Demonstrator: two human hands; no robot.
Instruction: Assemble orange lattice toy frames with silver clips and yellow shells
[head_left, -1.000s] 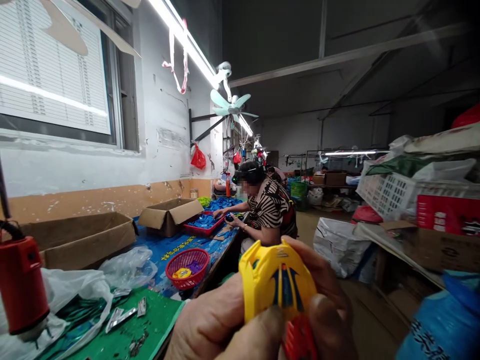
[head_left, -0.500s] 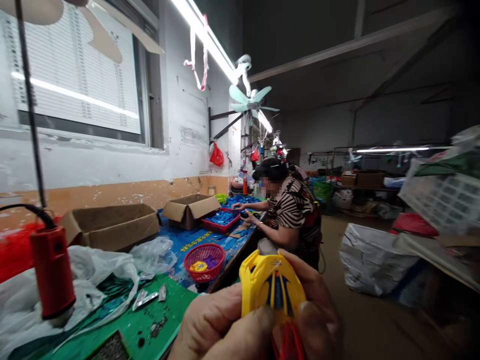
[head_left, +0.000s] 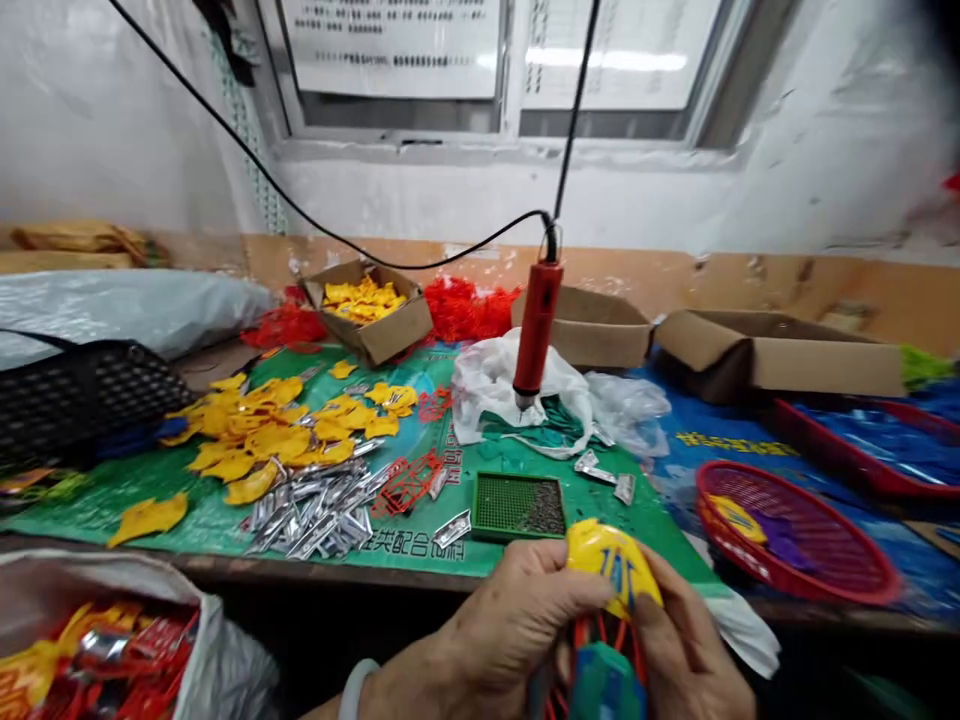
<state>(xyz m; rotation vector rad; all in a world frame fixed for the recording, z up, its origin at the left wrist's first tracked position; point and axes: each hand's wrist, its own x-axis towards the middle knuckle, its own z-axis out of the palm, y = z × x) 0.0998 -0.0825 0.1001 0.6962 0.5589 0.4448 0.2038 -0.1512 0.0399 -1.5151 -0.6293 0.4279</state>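
Low in the head view, a yellow plastic toy piece (head_left: 609, 562) with blue markings is held between both hands. My left hand (head_left: 491, 625) grips its left side, the thumb lying across the front. My right hand (head_left: 686, 640) is closed on the right side. Red strips and a green-blue part (head_left: 606, 685) hang below the yellow piece, close to my fingers; how they join is hidden. Just beyond my hands, on the bench, lies a green tray (head_left: 491, 508) of small dark screws. A red electric screwdriver (head_left: 538, 325) hangs point down above the bench.
Yellow pieces (head_left: 262, 430), silver strips (head_left: 322, 515) and red frames (head_left: 409, 480) spread over the green mat. A red basket (head_left: 787, 490) stands right, cardboard boxes (head_left: 825, 365) behind. A sack (head_left: 225, 640) of parts sits lower left. The screwdriver's black cable (head_left: 315, 232) crosses above.
My view has swung left and down, from a co-worker along the bench to the green mat straight ahead. Both hands keep hold of the yellow toy piece, whose visible face looks different now.
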